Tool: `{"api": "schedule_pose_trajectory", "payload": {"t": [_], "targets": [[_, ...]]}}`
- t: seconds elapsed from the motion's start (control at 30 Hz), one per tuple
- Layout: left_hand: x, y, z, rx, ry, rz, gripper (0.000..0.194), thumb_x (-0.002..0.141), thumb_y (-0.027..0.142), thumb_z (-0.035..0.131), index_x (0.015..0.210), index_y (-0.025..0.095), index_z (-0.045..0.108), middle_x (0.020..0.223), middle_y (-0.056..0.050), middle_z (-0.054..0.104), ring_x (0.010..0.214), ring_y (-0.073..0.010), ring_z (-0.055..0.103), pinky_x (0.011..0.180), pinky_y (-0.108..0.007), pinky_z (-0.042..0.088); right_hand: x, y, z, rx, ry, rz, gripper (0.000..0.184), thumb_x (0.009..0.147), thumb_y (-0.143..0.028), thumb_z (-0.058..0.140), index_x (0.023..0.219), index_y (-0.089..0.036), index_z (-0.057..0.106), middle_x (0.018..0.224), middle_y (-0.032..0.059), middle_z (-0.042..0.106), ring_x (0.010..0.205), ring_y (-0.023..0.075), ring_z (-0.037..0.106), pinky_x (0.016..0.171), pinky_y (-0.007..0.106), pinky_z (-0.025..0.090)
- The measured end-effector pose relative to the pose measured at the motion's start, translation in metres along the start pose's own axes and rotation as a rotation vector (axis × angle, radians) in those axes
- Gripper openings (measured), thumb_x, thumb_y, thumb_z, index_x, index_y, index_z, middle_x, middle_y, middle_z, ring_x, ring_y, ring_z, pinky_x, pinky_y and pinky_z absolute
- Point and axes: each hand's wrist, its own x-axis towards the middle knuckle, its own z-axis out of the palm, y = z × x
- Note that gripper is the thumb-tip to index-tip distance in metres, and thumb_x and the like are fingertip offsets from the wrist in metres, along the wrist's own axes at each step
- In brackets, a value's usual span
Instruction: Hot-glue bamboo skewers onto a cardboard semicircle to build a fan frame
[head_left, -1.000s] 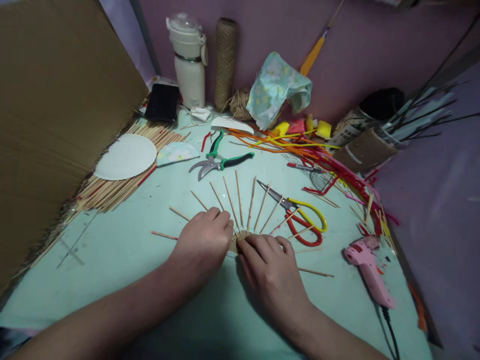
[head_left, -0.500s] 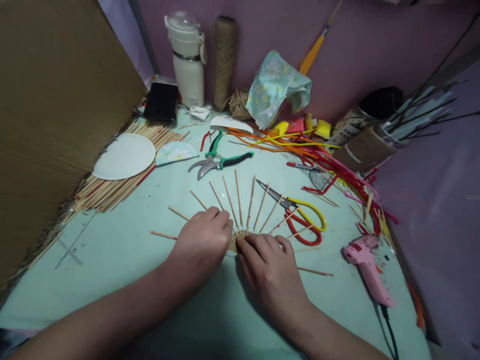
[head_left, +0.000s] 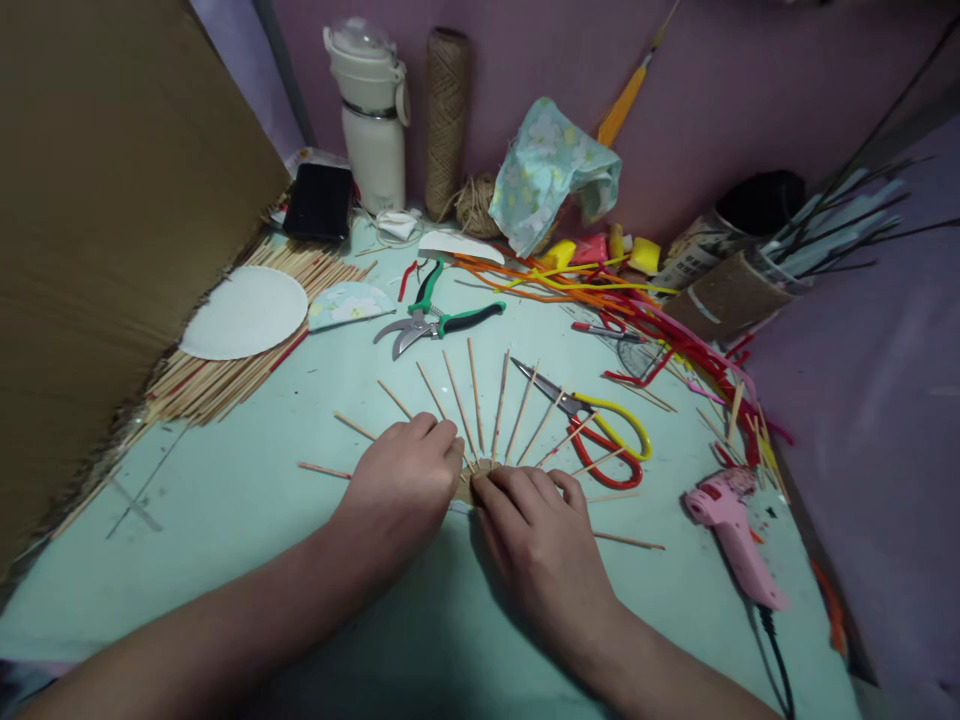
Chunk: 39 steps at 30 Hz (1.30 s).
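Thin wooden sticks (head_left: 476,400) fan out over the table from a small brown cardboard piece (head_left: 466,492), which both hands partly cover. My left hand (head_left: 409,475) is closed over the left side of the fan, fingers curled down by the cardboard. What its fingertips pinch is hidden. Pressed against the cardboard's right part are the thumb and bent fingers of my right hand (head_left: 536,525), closed on it. Scissors (head_left: 589,420) with red and yellow handles lie under the right-hand sticks.
Behind the fan lie green-handled pruning shears (head_left: 427,325). A stick bundle (head_left: 225,385) with a white oval piece (head_left: 247,312) is at left. At right rests a pink glue gun (head_left: 735,535). Pipe cleaners (head_left: 592,285), a white bottle (head_left: 373,130) and twine (head_left: 447,125) line the back.
Both hands keep the same hold on the cardboard and sticks. The whole view has shifted very slightly; nothing else visibly differs.
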Motion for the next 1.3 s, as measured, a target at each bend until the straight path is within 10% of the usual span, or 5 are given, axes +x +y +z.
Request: {"api": "schedule_pose_trajectory", "payload": {"t": [1.3], "targets": [[-0.0024, -0.004, 0.0089, 0.049, 0.1, 0.064, 0.012, 0.086, 0.008, 0.061, 0.093, 0.014, 0.069, 0.093, -0.009, 0.067, 0.087, -0.026, 0.059, 0.07, -0.038, 0.048, -0.002, -0.0026, 0.0003, 0.014, -0.017, 0.03, 0.019, 0.1, -0.019, 0.054, 0.115, -0.018, 0.065, 0.104, 0.005, 0.072, 0.09, 0.0197, 0.058, 0.085, 0.04, 0.031]]}}
